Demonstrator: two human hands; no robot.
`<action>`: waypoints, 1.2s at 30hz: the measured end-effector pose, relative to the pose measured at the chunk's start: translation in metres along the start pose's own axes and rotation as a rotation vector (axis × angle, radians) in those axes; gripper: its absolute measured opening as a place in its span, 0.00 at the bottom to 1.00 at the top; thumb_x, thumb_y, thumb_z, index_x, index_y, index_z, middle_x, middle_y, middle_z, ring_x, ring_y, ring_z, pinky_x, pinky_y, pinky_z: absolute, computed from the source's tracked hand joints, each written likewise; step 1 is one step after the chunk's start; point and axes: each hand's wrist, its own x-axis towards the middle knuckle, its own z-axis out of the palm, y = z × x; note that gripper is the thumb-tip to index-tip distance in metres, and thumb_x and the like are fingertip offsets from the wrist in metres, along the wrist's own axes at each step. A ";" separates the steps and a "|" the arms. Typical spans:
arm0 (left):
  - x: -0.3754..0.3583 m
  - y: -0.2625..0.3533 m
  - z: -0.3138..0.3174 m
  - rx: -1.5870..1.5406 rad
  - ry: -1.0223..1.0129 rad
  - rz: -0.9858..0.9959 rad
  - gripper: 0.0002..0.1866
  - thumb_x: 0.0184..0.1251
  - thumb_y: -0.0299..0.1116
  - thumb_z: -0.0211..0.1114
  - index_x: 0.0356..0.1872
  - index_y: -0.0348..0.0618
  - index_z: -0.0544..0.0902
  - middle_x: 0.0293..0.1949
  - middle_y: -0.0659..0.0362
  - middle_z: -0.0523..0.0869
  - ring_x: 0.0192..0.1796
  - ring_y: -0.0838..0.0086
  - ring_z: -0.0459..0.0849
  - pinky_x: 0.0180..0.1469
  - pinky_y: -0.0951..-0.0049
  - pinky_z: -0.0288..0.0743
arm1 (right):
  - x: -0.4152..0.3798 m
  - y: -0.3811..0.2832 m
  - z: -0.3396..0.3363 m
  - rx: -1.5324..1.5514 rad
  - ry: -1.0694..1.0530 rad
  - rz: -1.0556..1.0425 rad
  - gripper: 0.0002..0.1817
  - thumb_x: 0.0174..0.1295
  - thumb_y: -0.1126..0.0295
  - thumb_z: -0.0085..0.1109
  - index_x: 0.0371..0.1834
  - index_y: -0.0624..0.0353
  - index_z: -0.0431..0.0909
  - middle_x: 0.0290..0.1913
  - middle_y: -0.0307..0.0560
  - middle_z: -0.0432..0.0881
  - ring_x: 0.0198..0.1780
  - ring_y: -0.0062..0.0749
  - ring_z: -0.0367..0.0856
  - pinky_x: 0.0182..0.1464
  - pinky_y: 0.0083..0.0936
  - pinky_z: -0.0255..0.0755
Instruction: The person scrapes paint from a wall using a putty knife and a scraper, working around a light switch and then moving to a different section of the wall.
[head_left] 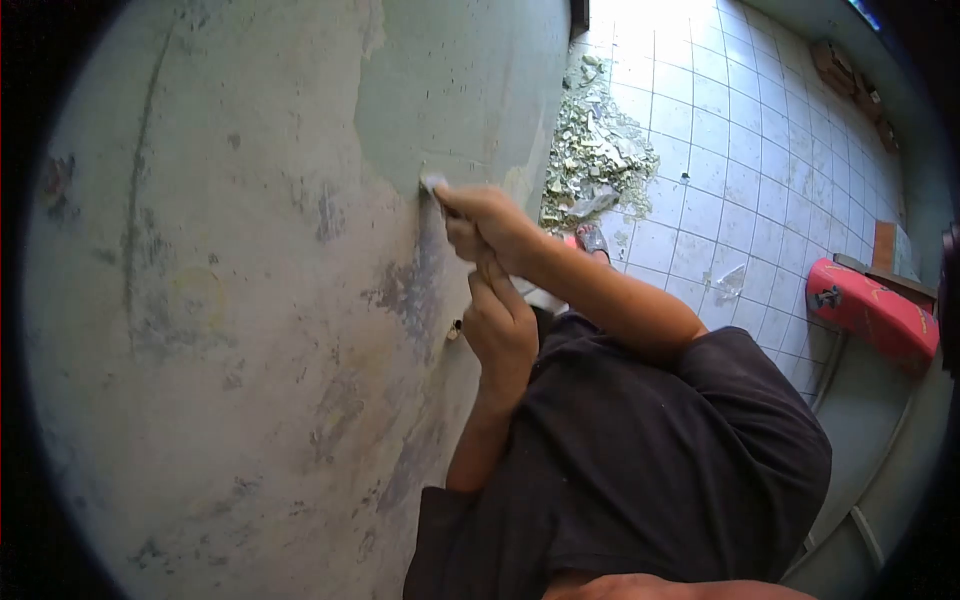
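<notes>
A scraper (434,183), its short pale blade showing past my fingers, touches the wall (270,250) at the lower border of the green paint (460,90). My right hand (488,222) is closed around the scraper close to the blade. Right behind it, my left hand (500,325) is closed too, pressed against the right hand at the rear of the tool. Both hands cover most of the handle. Bare, stained plaster surrounds the remaining paint, and a small dark hole (455,329) shows in the wall beside my left hand.
Paint flakes and rubble (600,150) lie heaped on the white tiled floor (710,130) along the wall. A foot in a sandal (592,238) stands by the heap. A red, curved object (872,312) and brown boxes (835,70) sit at the right.
</notes>
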 end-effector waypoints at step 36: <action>-0.012 0.002 -0.004 -0.066 0.069 0.029 0.18 0.84 0.37 0.48 0.47 0.28 0.77 0.30 0.32 0.85 0.35 0.34 0.85 0.34 0.44 0.76 | -0.011 0.007 0.014 -0.047 0.024 0.053 0.19 0.81 0.54 0.52 0.30 0.49 0.69 0.18 0.27 0.62 0.15 0.13 0.53 0.15 0.20 0.45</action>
